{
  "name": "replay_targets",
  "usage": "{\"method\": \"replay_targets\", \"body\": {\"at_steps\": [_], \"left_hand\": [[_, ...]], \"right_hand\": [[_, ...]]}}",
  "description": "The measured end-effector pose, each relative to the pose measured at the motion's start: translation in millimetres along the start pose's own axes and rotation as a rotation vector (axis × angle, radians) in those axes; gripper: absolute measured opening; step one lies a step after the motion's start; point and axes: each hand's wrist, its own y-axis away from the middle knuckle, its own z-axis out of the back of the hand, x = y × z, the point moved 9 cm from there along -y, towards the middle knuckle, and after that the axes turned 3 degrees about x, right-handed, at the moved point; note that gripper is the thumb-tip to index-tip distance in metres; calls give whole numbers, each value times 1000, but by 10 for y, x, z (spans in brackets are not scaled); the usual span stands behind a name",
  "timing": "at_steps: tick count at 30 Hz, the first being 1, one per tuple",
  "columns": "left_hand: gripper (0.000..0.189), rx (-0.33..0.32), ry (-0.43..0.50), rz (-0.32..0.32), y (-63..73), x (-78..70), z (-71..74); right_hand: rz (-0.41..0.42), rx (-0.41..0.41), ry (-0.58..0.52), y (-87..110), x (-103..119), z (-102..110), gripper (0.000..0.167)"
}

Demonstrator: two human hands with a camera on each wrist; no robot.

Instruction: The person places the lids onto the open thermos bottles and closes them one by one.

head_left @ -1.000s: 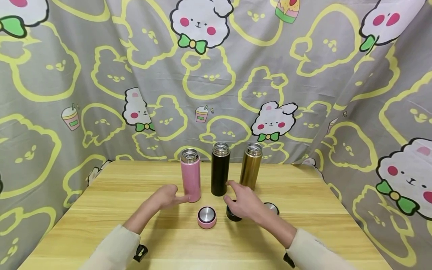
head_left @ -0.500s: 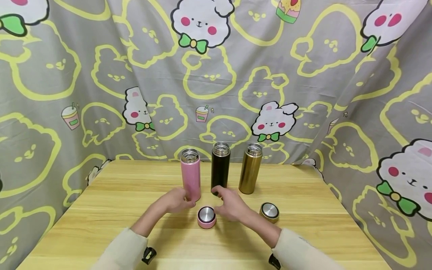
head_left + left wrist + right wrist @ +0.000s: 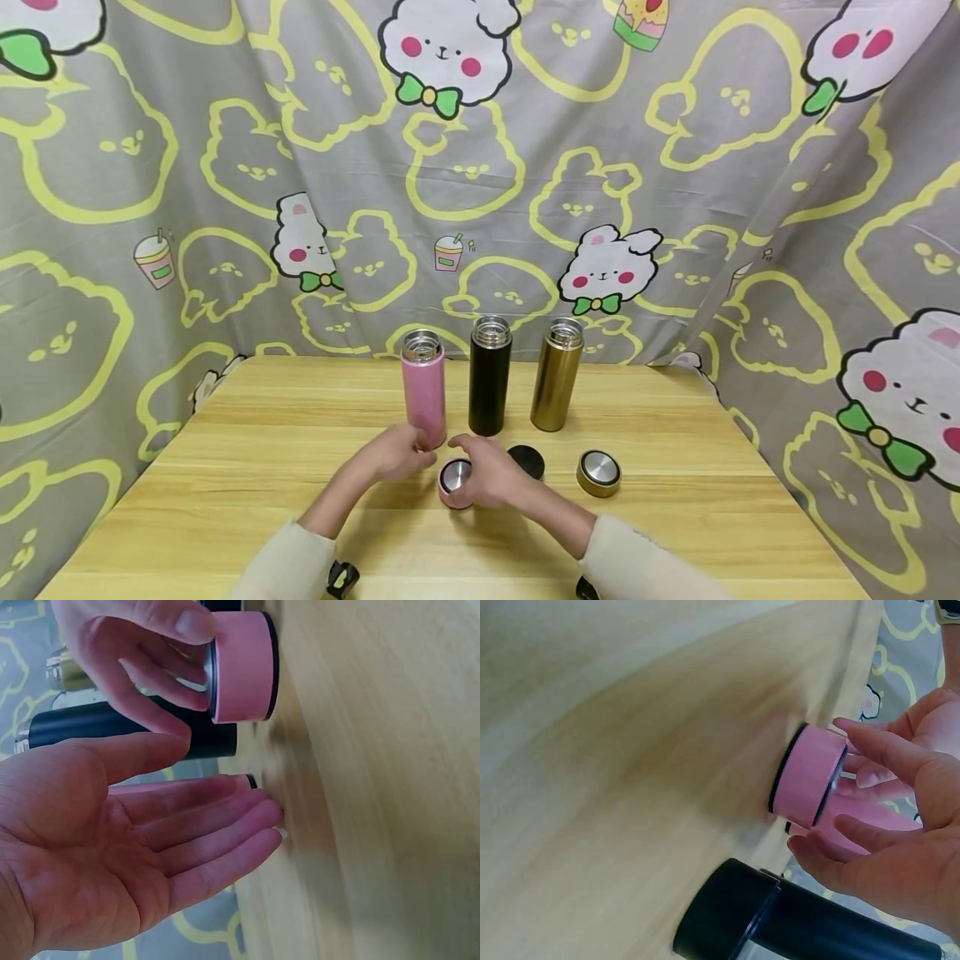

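My right hand [image 3: 491, 471] hovers at a pink bottle lid [image 3: 810, 774] with a steel top, thumb and fingers spread to either side of its rim and gently bent. The lid sits on the table, its right part hidden behind the hand in the head view. My left hand [image 3: 396, 452] is held palm-inward with extended fingers in front of the base of an uncapped pink thermos bottle [image 3: 424, 396]; it grips nothing. In the left wrist view the left palm [image 3: 112, 847] faces the camera, and the pink bottle is mostly hidden behind its fingers.
Upright behind the lids are an uncapped black bottle [image 3: 489, 383] and an uncapped gold bottle [image 3: 557, 379]. A black lid [image 3: 528, 460] and a gold lid [image 3: 599, 472] lie on the wooden table [image 3: 300, 417]. A patterned curtain [image 3: 480, 167] hangs behind and beside the table.
My right hand has swung left and toward me, from near the black bottle and lid to the pink lid. My left hand has drawn slightly back and its fingers have shifted.
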Motion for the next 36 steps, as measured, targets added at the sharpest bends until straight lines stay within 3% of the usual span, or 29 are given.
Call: {"method": "replay_targets", "body": {"at_steps": [7, 21, 25, 36], "left_hand": [[12, -24, 7, -9, 21, 33, -11], [13, -31, -24, 43, 7, 81, 30], [13, -31, -48, 80, 18, 140, 74], [16, -29, -66, 99, 85, 237, 209]], "right_hand": [[17, 17, 38, 9, -22, -116, 72], [-4, 1, 24, 8, -66, -131, 62], [4, -16, 19, 12, -41, -90, 60], [23, -98, 9, 30, 16, 210, 50]]}}
